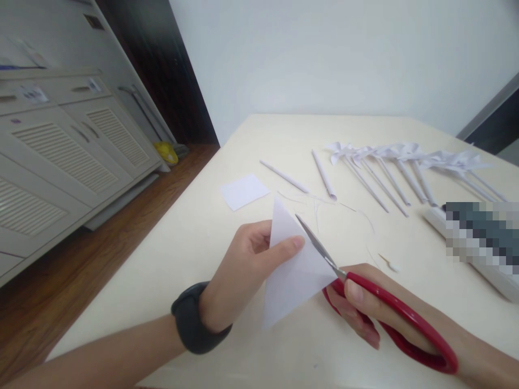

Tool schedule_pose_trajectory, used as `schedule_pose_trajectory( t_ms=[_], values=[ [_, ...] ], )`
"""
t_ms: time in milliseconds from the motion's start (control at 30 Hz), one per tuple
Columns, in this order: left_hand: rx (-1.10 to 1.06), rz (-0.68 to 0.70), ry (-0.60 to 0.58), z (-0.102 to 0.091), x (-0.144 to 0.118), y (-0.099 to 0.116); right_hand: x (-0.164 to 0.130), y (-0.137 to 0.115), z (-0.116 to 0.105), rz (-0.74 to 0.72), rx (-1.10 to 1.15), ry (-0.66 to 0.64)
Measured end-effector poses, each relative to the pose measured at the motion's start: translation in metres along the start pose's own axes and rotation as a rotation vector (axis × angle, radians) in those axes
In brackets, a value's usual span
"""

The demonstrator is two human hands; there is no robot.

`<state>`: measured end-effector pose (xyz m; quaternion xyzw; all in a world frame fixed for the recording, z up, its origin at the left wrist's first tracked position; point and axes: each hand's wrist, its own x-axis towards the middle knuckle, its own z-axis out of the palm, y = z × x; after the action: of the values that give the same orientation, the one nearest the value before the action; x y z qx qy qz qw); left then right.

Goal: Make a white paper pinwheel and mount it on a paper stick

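Note:
A sheet of white paper (294, 281) is pinched in my left hand (255, 251), its thumb lying on the front face and the other fingers behind. A dark band circles that wrist. My right hand (360, 302) grips red-handled scissors (399, 308), with fingers through the loops. The blades lie along the paper's upper right edge, with the lower corner of the sheet near the pivot; whether paper is between the blades I cannot tell. Beyond my left hand, a white paper square (244, 191) rests flat on the table.
Two rolled paper sticks (284, 176) lie past the paper. Several paper pinwheels (377, 154) on sticks are lined up at the back right. Thin paper strips (318, 213) and a small white-tipped stick (391, 265) lie on the table (141, 292). A long pale box (478, 265), partly blurred, sits right.

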<state>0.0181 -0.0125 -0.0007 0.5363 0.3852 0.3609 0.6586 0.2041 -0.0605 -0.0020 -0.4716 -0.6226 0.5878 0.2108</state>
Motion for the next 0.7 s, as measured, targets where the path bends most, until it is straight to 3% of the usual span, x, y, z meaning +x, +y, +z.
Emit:
schedule_pose_trajectory(
  t_ms=[700],
  values=[
    [-0.03, -0.028, -0.038, -0.0014, -0.0008, -0.0029, -0.0016, 0.0049, 0.0046, -0.028, -0.074, 0.085]
  ],
)
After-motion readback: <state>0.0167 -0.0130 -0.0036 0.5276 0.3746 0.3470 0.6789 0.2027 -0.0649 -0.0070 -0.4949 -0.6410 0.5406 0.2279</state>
